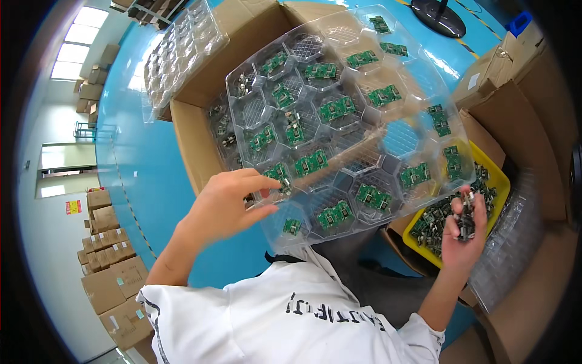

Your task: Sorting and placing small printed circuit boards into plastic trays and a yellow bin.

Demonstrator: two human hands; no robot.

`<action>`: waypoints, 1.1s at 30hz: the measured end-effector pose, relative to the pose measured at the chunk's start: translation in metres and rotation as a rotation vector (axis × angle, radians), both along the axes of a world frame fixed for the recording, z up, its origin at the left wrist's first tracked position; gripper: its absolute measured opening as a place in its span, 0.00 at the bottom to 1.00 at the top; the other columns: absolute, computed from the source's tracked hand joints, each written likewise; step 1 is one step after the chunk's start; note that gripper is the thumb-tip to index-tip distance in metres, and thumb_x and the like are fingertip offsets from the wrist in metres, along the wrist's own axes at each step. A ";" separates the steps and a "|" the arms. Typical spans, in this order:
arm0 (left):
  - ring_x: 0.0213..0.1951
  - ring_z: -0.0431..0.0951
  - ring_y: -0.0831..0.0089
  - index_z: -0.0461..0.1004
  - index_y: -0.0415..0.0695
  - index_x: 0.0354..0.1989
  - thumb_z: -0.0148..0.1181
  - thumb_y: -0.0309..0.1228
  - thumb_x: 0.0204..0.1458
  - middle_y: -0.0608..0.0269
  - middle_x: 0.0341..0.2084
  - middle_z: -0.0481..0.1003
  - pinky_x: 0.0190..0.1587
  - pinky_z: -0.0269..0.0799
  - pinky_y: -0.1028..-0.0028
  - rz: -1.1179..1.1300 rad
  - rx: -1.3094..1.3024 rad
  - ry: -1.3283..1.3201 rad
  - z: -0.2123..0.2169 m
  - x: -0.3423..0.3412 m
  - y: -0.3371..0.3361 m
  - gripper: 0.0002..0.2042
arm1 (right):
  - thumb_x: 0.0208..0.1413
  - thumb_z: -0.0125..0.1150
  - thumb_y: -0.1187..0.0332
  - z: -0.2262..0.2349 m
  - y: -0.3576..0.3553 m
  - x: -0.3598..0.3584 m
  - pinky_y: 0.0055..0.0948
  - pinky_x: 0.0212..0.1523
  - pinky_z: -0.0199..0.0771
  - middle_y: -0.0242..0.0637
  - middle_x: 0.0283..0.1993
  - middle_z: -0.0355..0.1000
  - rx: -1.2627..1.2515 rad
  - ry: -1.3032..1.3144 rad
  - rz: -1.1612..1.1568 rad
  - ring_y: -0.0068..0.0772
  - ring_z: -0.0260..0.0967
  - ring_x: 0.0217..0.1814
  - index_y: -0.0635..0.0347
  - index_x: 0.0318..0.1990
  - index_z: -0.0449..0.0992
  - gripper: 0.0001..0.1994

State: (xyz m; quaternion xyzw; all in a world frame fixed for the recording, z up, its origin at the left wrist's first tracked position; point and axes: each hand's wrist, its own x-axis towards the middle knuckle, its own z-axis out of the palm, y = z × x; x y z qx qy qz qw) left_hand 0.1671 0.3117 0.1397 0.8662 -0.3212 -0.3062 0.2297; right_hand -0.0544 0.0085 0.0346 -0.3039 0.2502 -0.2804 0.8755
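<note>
Over an open cardboard box point(197, 145) there's a big clear plastic tray point(400, 138), sitting crooked, with little green circuit boards point(335, 109) spread through its pockets. Most of those have their long axis running sideways, right end tipped a bit up, but a couple by the right edge point(451, 162) point nearly straight up and down. Left hand point(273, 197) is at the tray's left side, thumb and index apart, right by one board point(277, 174); can't tell if it's actually touching. Right hand point(465, 233) is clamped on a clump of boards point(465, 217), long axis roughly upright, just above a yellow bin point(498, 182) heaped with more.
</note>
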 end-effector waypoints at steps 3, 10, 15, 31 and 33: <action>0.27 0.76 0.62 0.78 0.46 0.42 0.68 0.30 0.45 0.61 0.31 0.76 0.32 0.74 0.67 -0.068 0.031 -0.222 -0.012 -0.010 0.004 0.14 | 0.64 0.51 0.67 -0.004 -0.027 -0.020 0.17 0.21 0.69 0.44 0.55 0.65 -0.022 0.053 -0.081 0.25 0.66 0.42 0.66 0.52 0.67 0.14; 0.30 0.76 0.58 0.74 0.44 0.38 0.68 0.27 0.43 0.61 0.32 0.73 0.33 0.73 0.64 -0.133 0.109 -0.428 -0.035 -0.014 -0.003 0.13 | 0.63 0.51 0.69 -0.031 -0.080 -0.098 0.17 0.25 0.70 0.43 0.57 0.67 -0.036 0.119 -0.264 0.25 0.67 0.44 0.69 0.55 0.66 0.16; 0.29 0.76 0.63 0.70 0.41 0.31 0.66 0.23 0.44 0.61 0.33 0.75 0.32 0.73 0.69 -0.098 -0.064 -0.340 -0.047 -0.005 0.004 0.10 | 0.64 0.50 0.69 -0.059 -0.102 -0.145 0.18 0.27 0.70 0.43 0.57 0.68 0.096 0.099 -0.352 0.27 0.69 0.44 0.72 0.57 0.64 0.18; 0.33 0.77 0.56 0.76 0.46 0.42 0.70 0.30 0.39 0.59 0.30 0.76 0.34 0.73 0.64 -0.297 0.383 -0.416 -0.035 -0.065 -0.013 0.18 | 0.61 0.58 0.65 -0.066 -0.089 -0.118 0.17 0.28 0.66 0.29 0.49 0.73 -0.654 0.778 -0.208 0.14 0.64 0.38 0.57 0.39 0.74 0.07; 0.32 0.77 0.60 0.74 0.46 0.44 0.68 0.28 0.41 0.59 0.32 0.74 0.34 0.73 0.62 -0.307 0.274 -0.514 -0.041 -0.064 -0.010 0.19 | 0.60 0.59 0.63 -0.063 -0.083 -0.117 0.20 0.31 0.67 0.29 0.47 0.73 -0.873 0.867 -0.127 0.15 0.64 0.40 0.58 0.38 0.74 0.09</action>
